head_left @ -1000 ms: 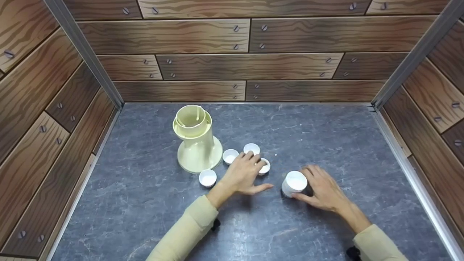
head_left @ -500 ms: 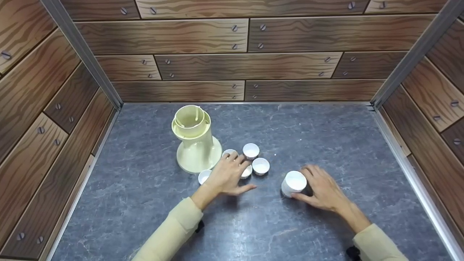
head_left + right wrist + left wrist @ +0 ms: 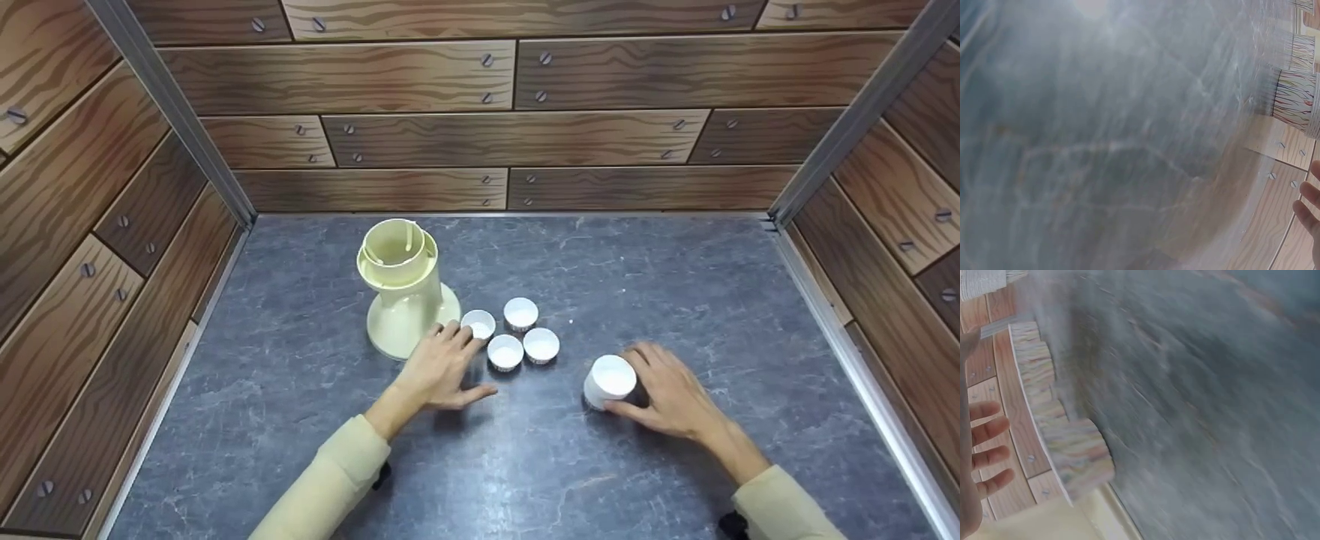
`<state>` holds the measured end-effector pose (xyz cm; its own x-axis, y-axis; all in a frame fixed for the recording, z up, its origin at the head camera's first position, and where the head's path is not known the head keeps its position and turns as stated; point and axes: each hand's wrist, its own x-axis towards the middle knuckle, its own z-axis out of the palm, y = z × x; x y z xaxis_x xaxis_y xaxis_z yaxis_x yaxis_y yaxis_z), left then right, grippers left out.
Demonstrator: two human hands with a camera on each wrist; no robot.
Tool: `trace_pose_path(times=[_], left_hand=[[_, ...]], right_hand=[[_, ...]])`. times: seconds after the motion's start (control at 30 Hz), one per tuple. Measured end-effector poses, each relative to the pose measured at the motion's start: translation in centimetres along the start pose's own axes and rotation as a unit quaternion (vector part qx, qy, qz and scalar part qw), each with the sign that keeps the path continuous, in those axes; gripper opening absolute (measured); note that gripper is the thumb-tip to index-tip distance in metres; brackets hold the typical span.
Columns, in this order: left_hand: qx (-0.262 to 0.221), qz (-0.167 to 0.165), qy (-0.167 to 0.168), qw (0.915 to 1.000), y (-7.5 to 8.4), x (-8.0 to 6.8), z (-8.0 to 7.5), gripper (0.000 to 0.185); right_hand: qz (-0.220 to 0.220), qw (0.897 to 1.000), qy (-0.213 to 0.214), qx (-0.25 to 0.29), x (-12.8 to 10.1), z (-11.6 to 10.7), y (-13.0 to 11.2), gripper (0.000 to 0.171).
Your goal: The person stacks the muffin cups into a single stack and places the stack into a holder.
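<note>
In the head view, the stack [image 3: 610, 379] of white cups stands upright right of centre. The right hand [image 3: 673, 394] holds it, thumb and forefinger curved round its side. It should be light, its walls thin and easily dented; a gentle grip low on the side would suit it better than pressing the rim. Four small cups [image 3: 505, 353] sit mouth up near the centre, round, white and matt inside, probably just as light and quick to slide. The left hand [image 3: 437, 369] is wide, thumb out, fingers loosely extended and holding nothing visible, just beside the leftmost of these. Behind it, left of centre, the cream stand [image 3: 409, 300] looks smooth, glossy and stiff, with a flared round foot and tubular top. The table [image 3: 525, 465] is grey and marbled, the walls [image 3: 420, 139] plank-patterned.

In the left wrist view, pleated cup walls with streaky colours blur along the left; fingers show at the left edge, slightly bent.

In the right wrist view, the stack's coloured squiggles and close-set rims show upper right, fingertips below at the right edge; the thumb's contact is out of sight there.
</note>
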<state>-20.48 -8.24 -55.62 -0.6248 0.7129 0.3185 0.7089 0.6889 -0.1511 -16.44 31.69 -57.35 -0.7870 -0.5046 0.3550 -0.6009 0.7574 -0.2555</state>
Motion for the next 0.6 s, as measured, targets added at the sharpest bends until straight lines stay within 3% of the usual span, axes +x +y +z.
trace_pose_path(times=[0.6], left_hand=[[-0.001, -0.051, 0.0, 0.9987, -2.5, -4.0, 0.3, 0.085]], right_hand=[[0.003, 1.0, -0.005, -0.001, 0.0, -0.1, -0.2, 0.071]])
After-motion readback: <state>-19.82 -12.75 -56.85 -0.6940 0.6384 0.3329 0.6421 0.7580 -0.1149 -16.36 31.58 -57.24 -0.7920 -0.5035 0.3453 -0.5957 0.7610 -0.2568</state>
